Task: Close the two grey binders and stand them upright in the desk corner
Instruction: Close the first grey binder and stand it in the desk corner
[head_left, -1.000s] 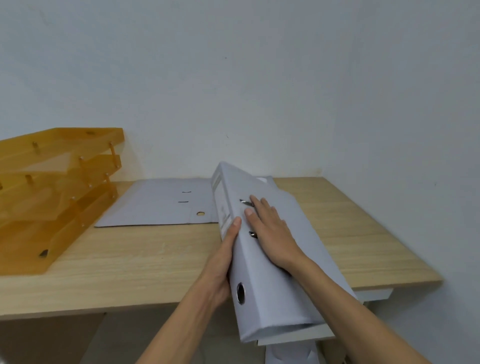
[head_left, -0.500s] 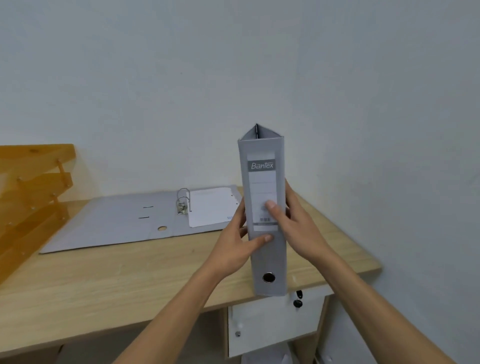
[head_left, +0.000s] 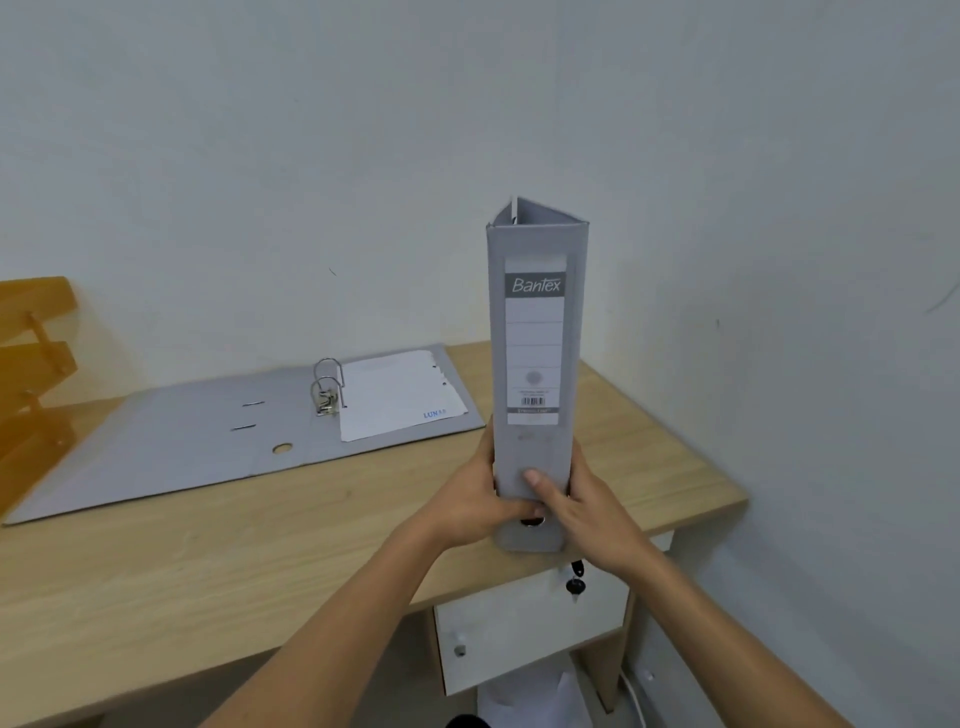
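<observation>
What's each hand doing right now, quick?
Left hand: closed on the upright grey binder, near its bottom.
Right hand: closed on the same binder, thumb across the spine.

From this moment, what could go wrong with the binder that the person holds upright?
1. Both hands, left and right, grip the closed binder only near its bottom, so its tall top could tip.
2. Its covers gape slightly at the top, so they may spread when it is released.
3. The open binder lies flat towards the corner and may crowd the spot.
</observation>
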